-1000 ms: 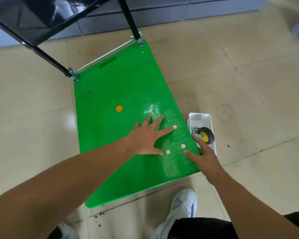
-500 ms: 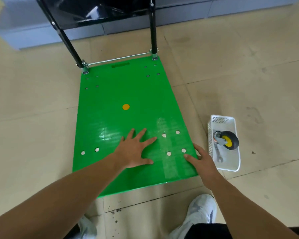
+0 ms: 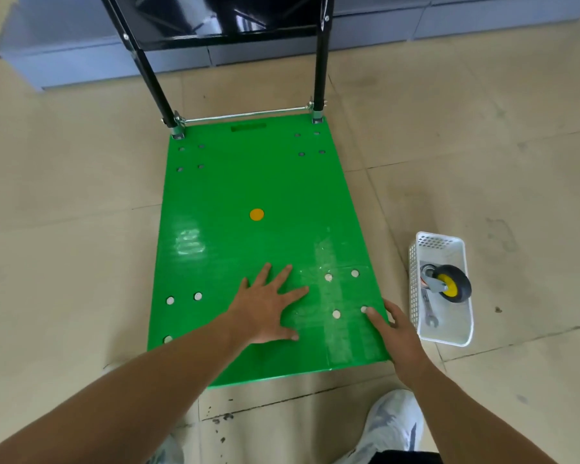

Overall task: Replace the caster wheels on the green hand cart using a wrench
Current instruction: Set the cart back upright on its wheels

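Both left hand (image 3: 268, 309) and right hand (image 3: 399, 333) flat on green cart (image 3: 248, 182); one caster (image 3: 449, 284), maybe one wrench (image 3: 429, 313) in basket (image 3: 466, 329)

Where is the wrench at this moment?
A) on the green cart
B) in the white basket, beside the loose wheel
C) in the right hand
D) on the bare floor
B: the wrench lies inside the white basket, next to the wheel, to the right of the cart.
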`<state>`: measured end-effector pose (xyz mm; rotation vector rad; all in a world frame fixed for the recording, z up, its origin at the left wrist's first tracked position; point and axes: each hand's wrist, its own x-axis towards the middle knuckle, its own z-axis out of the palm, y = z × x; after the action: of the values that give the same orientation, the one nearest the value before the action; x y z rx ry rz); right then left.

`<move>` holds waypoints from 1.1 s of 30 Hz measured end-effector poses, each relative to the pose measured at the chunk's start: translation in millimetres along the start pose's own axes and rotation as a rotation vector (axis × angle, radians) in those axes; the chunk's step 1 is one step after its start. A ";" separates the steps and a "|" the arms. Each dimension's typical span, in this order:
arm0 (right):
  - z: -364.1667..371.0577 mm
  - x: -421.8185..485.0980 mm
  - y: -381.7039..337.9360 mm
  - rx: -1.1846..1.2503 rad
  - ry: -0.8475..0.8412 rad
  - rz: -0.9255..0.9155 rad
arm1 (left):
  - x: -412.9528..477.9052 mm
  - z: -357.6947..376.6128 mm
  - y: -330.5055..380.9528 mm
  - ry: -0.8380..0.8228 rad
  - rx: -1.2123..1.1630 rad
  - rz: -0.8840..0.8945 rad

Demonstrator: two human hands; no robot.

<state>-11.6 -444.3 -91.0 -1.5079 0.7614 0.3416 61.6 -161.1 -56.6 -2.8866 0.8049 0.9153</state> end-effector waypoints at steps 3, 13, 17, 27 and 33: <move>-0.9 5.2 5.3 -0.099 0.038 -0.007 | -2.7 11.0 0.1 0.005 0.009 -0.002; -11.1 25.7 14.3 -0.330 0.064 -0.013 | -2.1 30.3 -7.4 -0.019 0.041 -0.017; -8.3 23.2 11.3 -0.501 0.032 -0.077 | -5.0 25.8 -4.6 0.001 0.032 -0.020; 6.0 -1.7 -28.9 -0.889 -0.005 -0.296 | -39.4 -29.5 -5.2 0.157 0.048 -0.058; 23.9 -40.5 -67.4 -0.983 -0.015 -0.454 | -83.3 -63.7 -2.7 0.250 0.106 -0.083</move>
<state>7.7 -416.0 -16.3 -2.5316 0.1843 0.4008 39.0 -129.6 40.8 -2.9509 0.7138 0.4949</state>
